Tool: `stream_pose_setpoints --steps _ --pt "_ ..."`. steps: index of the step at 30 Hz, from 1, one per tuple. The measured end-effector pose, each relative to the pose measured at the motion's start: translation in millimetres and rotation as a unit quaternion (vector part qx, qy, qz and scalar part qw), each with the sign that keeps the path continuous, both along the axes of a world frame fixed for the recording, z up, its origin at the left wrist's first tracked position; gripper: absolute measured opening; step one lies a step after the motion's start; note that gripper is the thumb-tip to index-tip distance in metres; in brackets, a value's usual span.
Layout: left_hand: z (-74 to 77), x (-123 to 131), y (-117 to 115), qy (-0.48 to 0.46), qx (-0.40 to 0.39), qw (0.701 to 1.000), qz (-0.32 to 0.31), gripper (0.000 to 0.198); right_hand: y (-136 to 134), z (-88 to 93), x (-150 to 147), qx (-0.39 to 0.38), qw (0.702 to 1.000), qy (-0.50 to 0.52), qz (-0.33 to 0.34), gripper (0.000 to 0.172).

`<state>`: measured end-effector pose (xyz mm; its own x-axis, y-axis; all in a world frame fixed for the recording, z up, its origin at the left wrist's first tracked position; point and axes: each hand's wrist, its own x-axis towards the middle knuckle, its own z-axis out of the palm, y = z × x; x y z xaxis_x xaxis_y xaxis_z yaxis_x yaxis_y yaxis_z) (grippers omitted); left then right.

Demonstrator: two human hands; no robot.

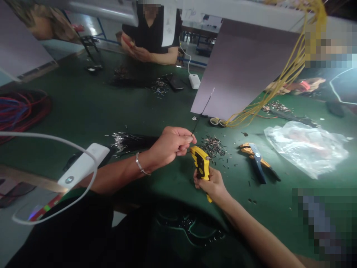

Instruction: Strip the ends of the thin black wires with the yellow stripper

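My left hand (174, 144) is closed in a pinch on a thin black wire (195, 127), which sticks up past the fingertips. Just to its right, my right hand (213, 182) is wrapped round the handles of a yellow and black wire stripper (201, 163). The tool's head points up toward my left fingertips. Behind my left hand lies a bundle of black wires (136, 142) with bare, shiny ends. A heap of short cut insulation bits (214, 146) is spread beyond the stripper.
Right of the heap lie an orange and blue wire stripper (255, 158) and a clear plastic bag (306, 147). Yellow wires (267, 98) hang down at the right, by tape rolls (218, 121). A white power bank (85, 163) with a cable is near my left arm. A person (150, 41) sits opposite.
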<state>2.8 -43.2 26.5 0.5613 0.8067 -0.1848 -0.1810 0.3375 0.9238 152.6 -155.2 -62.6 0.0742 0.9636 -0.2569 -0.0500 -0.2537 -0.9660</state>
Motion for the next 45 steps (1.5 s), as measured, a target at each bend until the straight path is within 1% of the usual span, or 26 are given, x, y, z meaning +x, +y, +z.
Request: stream_pose_setpoints --steps 3,6,7,8,9,10,11,12,14,15,17,20,23,27,31,35,41,45 --pt "-3.0 0.7 3.5 -0.005 0.006 1.000 0.008 0.020 -1.9 2.4 -3.2 -0.003 1.000 0.007 -0.005 0.011" --pt "-3.5 -6.7 21.6 0.002 0.005 1.000 0.017 0.017 -5.6 6.4 0.9 -0.007 0.999 0.037 0.002 0.012" --pt "-2.2 -11.4 30.2 0.010 0.011 0.999 0.036 0.017 -6.6 8.8 5.3 -0.001 0.999 0.054 -0.003 0.013" --pt "-0.3 -16.6 39.0 0.010 0.036 0.996 0.087 0.016 -7.0 11.6 11.1 0.015 0.997 0.077 -0.021 0.013" --pt "1.8 -21.6 47.1 -0.001 0.060 0.991 0.123 0.014 -6.8 14.6 17.5 0.037 0.993 0.098 -0.051 0.014" --pt "3.6 -25.7 53.7 -0.020 0.080 0.985 0.149 0.013 -6.0 17.5 23.9 0.068 0.987 0.117 -0.087 0.014" --pt "4.7 -28.3 58.1 -0.041 0.090 0.982 0.161 0.013 -4.7 19.7 29.4 0.090 0.982 0.130 -0.104 0.016" --pt "4.9 -29.0 60.1 -0.053 0.084 0.984 0.147 0.013 -3.3 20.8 33.2 0.098 0.981 0.138 -0.091 0.017" --pt "2.1 -25.7 58.0 -0.053 0.035 0.993 0.100 0.015 -1.0 18.3 34.7 0.088 0.987 0.129 -0.035 0.022" --pt "-0.3 -22.8 55.0 -0.053 0.010 0.995 0.081 0.016 -0.5 14.7 32.8 0.076 0.989 0.124 -0.002 0.023" --pt "-5.1 -17.1 48.9 -0.062 -0.019 0.996 0.063 0.016 -0.9 4.1 26.4 0.064 0.990 0.124 0.024 0.024" --pt "-8.3 -13.4 44.6 -0.090 -0.038 0.994 0.053 0.017 -1.9 -12.0 18.4 0.057 0.987 0.146 0.042 0.030" --pt "-8.1 -13.9 45.1 -0.112 -0.058 0.990 0.059 0.019 0.4 -19.6 17.0 0.047 0.983 0.165 0.069 0.032" --pt "-11.1 -13.3 46.1 -0.139 -0.066 0.986 0.066 0.017 5.5 -20.7 18.7 0.043 0.979 0.174 0.094 0.034" --pt "-15.4 -9.9 44.8 -0.149 -0.080 0.984 0.063 0.016 5.5 -23.6 18.0 0.049 0.975 0.195 0.092 0.036" --pt "-13.9 -6.7 40.9 -0.149 -0.117 0.980 0.054 0.019 2.5 -23.8 16.4 0.047 0.969 0.217 0.108 0.038" --pt "-8.7 -5.1 35.7 -0.167 -0.183 0.968 0.039 0.020 1.7 -20.4 15.6 0.023 0.958 0.245 0.148 0.029" --pt "-10.2 -3.4 34.2 -0.173 -0.223 0.959 0.025 0.020 0.4 -18.5 14.5 0.019 0.952 0.262 0.160 0.029"
